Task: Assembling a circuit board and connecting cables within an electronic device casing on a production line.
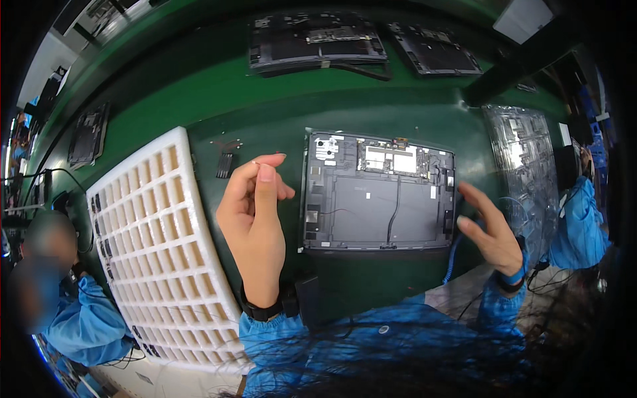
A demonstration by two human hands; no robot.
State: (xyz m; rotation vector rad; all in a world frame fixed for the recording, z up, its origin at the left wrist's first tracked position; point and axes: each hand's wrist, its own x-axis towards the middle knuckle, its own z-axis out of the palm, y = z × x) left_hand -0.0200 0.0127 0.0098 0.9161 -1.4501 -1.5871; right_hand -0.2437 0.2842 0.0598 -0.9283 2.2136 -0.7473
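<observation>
An opened dark grey device casing (pixel 361 215) lies flat on the green table in front of me. A circuit board with silvery shields (pixel 391 159) sits along its far side, and a black cable runs down its middle. Left of the casing, my left hand (pixel 255 209) is raised with thumb and index finger pinched together; whatever is between the tips is too small to make out. My right hand (pixel 492 235) is beside the casing's right edge, fingers apart and holding nothing. Beyond my left hand lie several small black strips (pixel 225 164).
A white foam tray (pixel 211 255) with rows of pockets stands at my left. More opened casings (pixel 318 43) lie at the back. Clear plastic trays (pixel 524 159) and a blue coiled cord (pixel 454 255) are at the right. Co-workers' blue sleeves show at left (pixel 89 325) and right (pixel 580 225).
</observation>
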